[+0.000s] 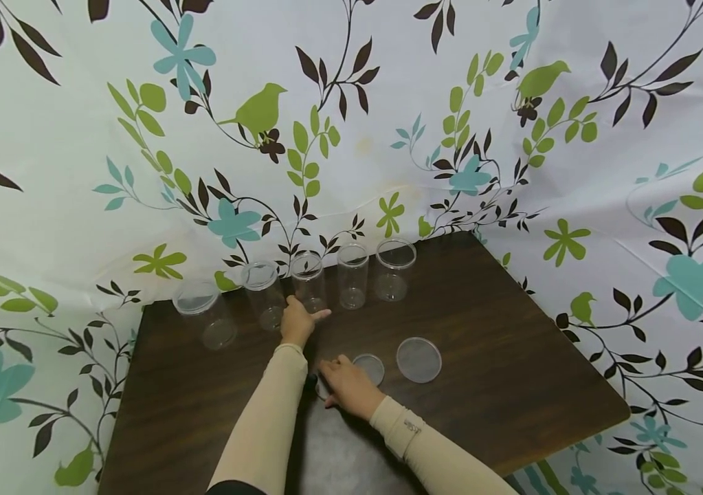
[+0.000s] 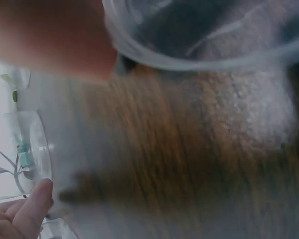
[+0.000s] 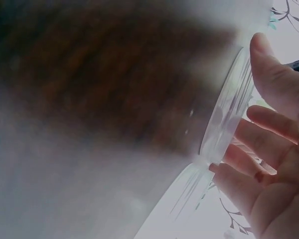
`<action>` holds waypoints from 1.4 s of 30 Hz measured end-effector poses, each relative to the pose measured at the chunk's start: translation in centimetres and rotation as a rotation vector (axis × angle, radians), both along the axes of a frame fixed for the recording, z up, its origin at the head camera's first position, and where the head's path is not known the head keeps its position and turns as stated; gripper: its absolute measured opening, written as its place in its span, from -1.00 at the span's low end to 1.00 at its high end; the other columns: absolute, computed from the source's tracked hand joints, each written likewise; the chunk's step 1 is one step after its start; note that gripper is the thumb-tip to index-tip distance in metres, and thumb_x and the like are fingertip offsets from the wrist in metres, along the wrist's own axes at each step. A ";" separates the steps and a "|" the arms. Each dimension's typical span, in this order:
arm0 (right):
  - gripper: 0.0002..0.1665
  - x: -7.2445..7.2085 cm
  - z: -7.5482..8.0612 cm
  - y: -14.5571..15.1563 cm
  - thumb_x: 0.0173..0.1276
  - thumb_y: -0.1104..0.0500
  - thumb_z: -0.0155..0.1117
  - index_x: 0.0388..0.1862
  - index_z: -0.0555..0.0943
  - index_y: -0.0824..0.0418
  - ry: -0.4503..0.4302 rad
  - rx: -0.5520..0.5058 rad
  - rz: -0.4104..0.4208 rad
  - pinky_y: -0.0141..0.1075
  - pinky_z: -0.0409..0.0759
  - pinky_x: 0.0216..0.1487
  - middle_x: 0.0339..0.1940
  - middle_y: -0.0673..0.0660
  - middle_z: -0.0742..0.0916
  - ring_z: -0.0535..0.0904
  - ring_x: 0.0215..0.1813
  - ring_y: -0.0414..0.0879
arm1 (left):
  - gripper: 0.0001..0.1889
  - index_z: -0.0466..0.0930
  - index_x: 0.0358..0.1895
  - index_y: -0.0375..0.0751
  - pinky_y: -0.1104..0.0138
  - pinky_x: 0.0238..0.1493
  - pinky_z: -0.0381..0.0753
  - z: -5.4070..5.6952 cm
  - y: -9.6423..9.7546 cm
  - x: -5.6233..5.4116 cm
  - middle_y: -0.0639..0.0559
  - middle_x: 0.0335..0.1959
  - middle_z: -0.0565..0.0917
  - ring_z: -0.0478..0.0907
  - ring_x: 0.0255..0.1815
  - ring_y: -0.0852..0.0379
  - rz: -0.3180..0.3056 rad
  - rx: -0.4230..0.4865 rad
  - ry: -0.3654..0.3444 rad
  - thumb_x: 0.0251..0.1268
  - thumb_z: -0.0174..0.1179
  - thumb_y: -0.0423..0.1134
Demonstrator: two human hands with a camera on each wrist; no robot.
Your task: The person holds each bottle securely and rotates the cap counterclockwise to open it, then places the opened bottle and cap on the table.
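A row of clear plastic jars stands along the back of the table. My left hand (image 1: pixel 298 323) reaches to the third jar (image 1: pixel 309 275) from the left, thumb spread wide and fingertips close to its lower part. In the left wrist view, that thumb (image 2: pixel 37 201) overlaps a jar's edge. Nearer the front, my right hand (image 1: pixel 351 387) grips a round clear lid (image 3: pixel 226 107) by its rim, with thumb and fingers at opposite sides. That lid is mostly hidden by the hand in the head view. Two more clear lids, a small one (image 1: pixel 370 370) and a larger one (image 1: pixel 419 359), lie to its right.
The dark wooden table (image 1: pixel 499 344) stands against a patterned cloth (image 1: pixel 351 137). Left of the hands are a wide-mouthed jar (image 1: pixel 196 302) and a second jar (image 1: pixel 260 278); to their right stand two more, a slim jar (image 1: pixel 352 275) and a wider one (image 1: pixel 395 268).
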State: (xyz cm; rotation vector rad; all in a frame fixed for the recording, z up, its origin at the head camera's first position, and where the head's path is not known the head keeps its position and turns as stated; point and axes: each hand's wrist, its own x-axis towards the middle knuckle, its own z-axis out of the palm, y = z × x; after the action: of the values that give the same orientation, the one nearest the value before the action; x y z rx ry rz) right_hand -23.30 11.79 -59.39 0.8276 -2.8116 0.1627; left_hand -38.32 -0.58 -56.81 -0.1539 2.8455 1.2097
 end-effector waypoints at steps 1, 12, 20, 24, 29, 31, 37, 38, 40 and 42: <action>-0.09 0.0 0.0 0.0 -0.07 -0.14 0.67 0.22 0.58 0.23 -0.001 -0.001 0.006 -0.39 0.60 -0.20 0.15 0.08 0.74 0.53 -0.15 -0.11 | 0.03 0.15 0.38 -0.49 -0.16 0.12 0.53 0.1 -0.2 0.1 -0.60 0.17 0.51 0.54 0.15 -0.46 -0.009 0.011 -0.010 0.06 0.54 0.09; -0.15 -0.8 0.6 0.5 -0.02 -0.14 0.62 0.21 0.57 0.22 -0.033 -0.015 0.002 -0.33 0.62 -0.05 0.20 0.14 0.71 0.58 -0.03 -0.04 | -0.35 0.46 0.23 -0.43 0.05 -0.09 0.65 2.9 -4.6 2.0 -0.34 0.01 0.66 0.67 -0.12 -0.17 -0.181 0.076 -0.202 0.31 0.37 0.04; -0.11 -0.9 0.4 1.2 -0.02 -0.13 0.64 0.24 0.56 0.25 -0.005 -0.039 0.012 -0.28 0.65 -0.07 0.20 0.18 0.71 0.60 0.01 0.02 | -0.17 0.28 0.37 -0.52 -0.18 0.27 0.41 3.9 -8.1 1.6 -0.51 0.33 0.39 0.38 0.31 -0.43 0.013 0.004 -0.103 0.34 0.29 0.12; -0.12 -1.0 0.4 1.2 -0.02 -0.13 0.65 0.23 0.56 0.23 -0.008 -0.039 0.008 -0.27 0.66 -0.09 0.20 0.16 0.71 0.60 0.03 0.03 | 0.05 -0.07 0.55 -0.46 -0.17 0.41 0.25 4.1 -8.1 0.6 -0.53 0.49 0.10 0.14 0.48 -0.45 0.060 0.156 -0.010 0.27 0.40 0.04; -0.12 -1.0 0.2 0.8 -0.01 -0.14 0.64 0.23 0.56 0.23 -0.017 -0.034 0.015 -0.25 0.65 -0.09 0.21 0.17 0.71 0.60 0.02 0.03 | 0.17 -0.30 0.63 -0.28 -0.14 0.50 0.09 3.4 -7.9 -0.7 -0.37 0.62 -0.08 -0.05 0.60 -0.34 0.046 0.268 0.069 0.26 0.42 0.03; -0.13 -0.9 0.1 0.5 0.00 -0.15 0.64 0.23 0.55 0.23 -0.020 -0.033 0.023 -0.25 0.66 -0.11 0.22 0.18 0.70 0.60 0.01 0.03 | 0.14 -0.24 0.63 -0.27 -0.13 0.50 0.11 3.0 -8.1 -1.0 -0.34 0.62 0.01 0.01 0.59 -0.30 0.061 0.253 0.085 0.27 0.40 0.07; -0.15 -0.7 0.0 -0.1 0.02 -0.14 0.63 0.23 0.56 0.22 -0.020 -0.034 0.040 -0.26 0.66 -0.15 0.23 0.18 0.70 0.59 0.02 0.02 | 0.00 0.09 0.54 -0.32 -0.14 0.40 0.28 2.5 -9.2 0.1 -0.32 0.47 0.32 0.26 0.48 -0.29 0.090 0.206 0.179 0.21 0.43 0.11; -0.15 -0.6 0.0 -0.1 0.02 -0.14 0.63 0.23 0.56 0.22 -0.017 -0.031 0.044 -0.27 0.66 -0.15 0.23 0.18 0.70 0.59 0.01 0.02 | -0.02 0.12 0.52 -0.32 -0.14 0.39 0.29 2.4 -9.4 0.6 -0.31 0.45 0.34 0.27 0.46 -0.28 0.080 0.211 0.202 0.20 0.44 0.10; -0.15 -0.5 0.1 -0.1 0.03 -0.14 0.63 0.24 0.57 0.22 -0.018 -0.019 0.048 -0.28 0.65 -0.14 0.23 0.18 0.70 0.59 0.02 0.02 | -0.05 0.18 0.49 -0.33 -0.12 0.39 0.30 2.2 -9.7 1.8 -0.31 0.41 0.38 0.30 0.44 -0.26 0.059 0.223 0.251 0.17 0.47 0.08; -0.17 -0.3 0.2 -0.1 0.05 -0.13 0.62 0.24 0.58 0.22 -0.020 -0.003 0.046 -0.30 0.65 -0.15 0.23 0.17 0.70 0.59 0.02 0.01 | -0.06 0.21 0.46 -0.34 -0.12 0.37 0.31 2.1 -9.8 3.2 -0.31 0.38 0.38 0.32 0.42 -0.25 0.031 0.243 0.285 0.16 0.49 0.06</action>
State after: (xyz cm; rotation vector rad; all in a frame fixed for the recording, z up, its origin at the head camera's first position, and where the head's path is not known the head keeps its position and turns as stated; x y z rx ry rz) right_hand -23.65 11.73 -59.17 0.8949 -2.8111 0.1834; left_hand -35.10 -10.42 -54.73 -0.0169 2.8972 1.6960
